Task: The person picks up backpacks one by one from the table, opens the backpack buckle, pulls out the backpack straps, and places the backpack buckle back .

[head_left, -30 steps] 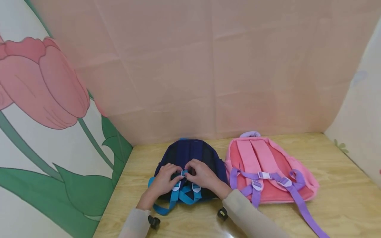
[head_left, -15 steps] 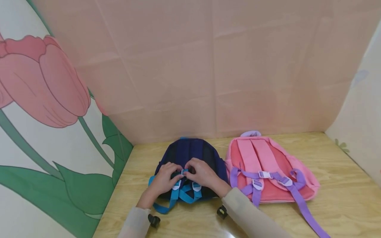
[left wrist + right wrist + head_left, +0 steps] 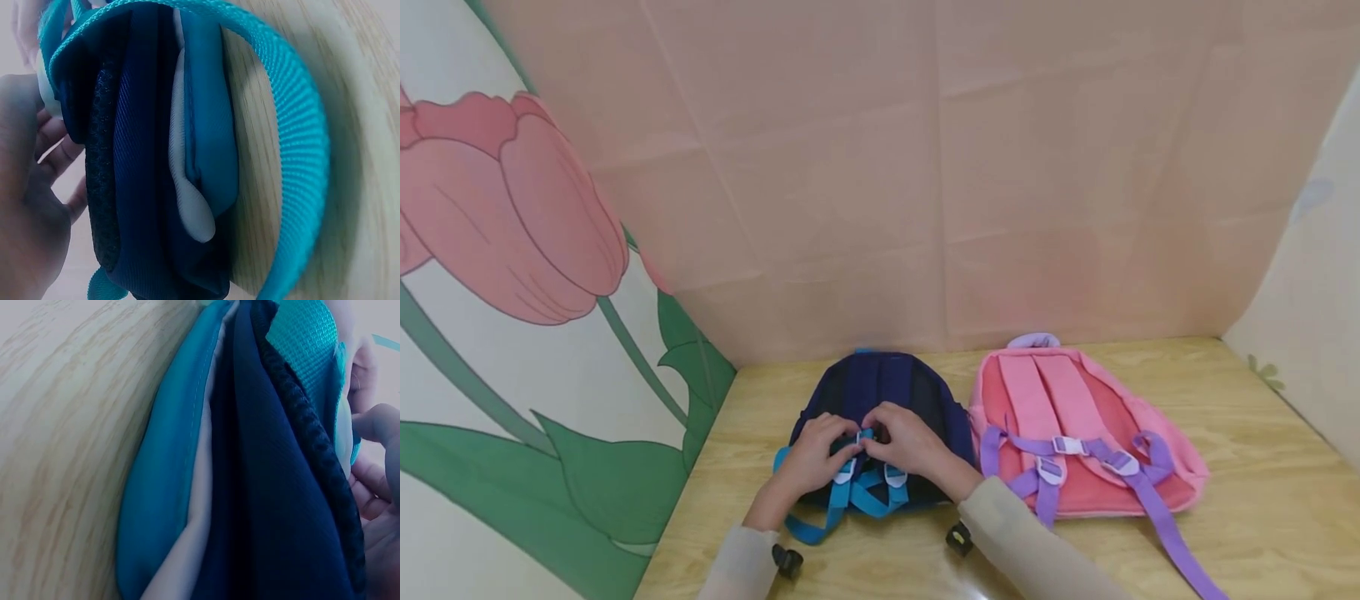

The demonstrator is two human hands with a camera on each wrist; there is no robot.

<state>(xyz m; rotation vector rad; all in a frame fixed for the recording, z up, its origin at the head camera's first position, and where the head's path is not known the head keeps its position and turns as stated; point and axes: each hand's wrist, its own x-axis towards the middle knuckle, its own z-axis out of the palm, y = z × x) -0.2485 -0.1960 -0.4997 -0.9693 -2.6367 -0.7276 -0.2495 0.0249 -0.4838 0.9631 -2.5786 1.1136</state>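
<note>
A navy backpack [image 3: 880, 383] lies on the table with its shoulder straps facing up. Over its middle, my left hand [image 3: 808, 454] pinches one side of the small white buckle [image 3: 860, 437] on the blue chest strap. From the other side my right hand [image 3: 910, 442] pinches the same buckle and strap, thumb and forefinger almost meeting the left fingertips, which partly hide it. Whether the buckle's halves are joined cannot be told. Below the hands are white strap adjusters [image 3: 895, 475] and a looped blue strap [image 3: 816, 529]. Both wrist views mostly show the backpack's side [image 3: 140, 187], with fingers behind it.
A pink backpack [image 3: 1015, 367] lies close on the right; its purple chest strap has a fastened white buckle [image 3: 1069, 446]. One purple strap [image 3: 1180, 542] trails toward the front. A pinkish cloth [image 3: 940, 183] hangs behind the wooden table [image 3: 1262, 467], and a tulip-patterned panel [image 3: 550, 217] stands left.
My right fingertips have shifted slightly left, closer to the left ones at the buckle. Both backpacks lie as before; the view tilts only slightly.
</note>
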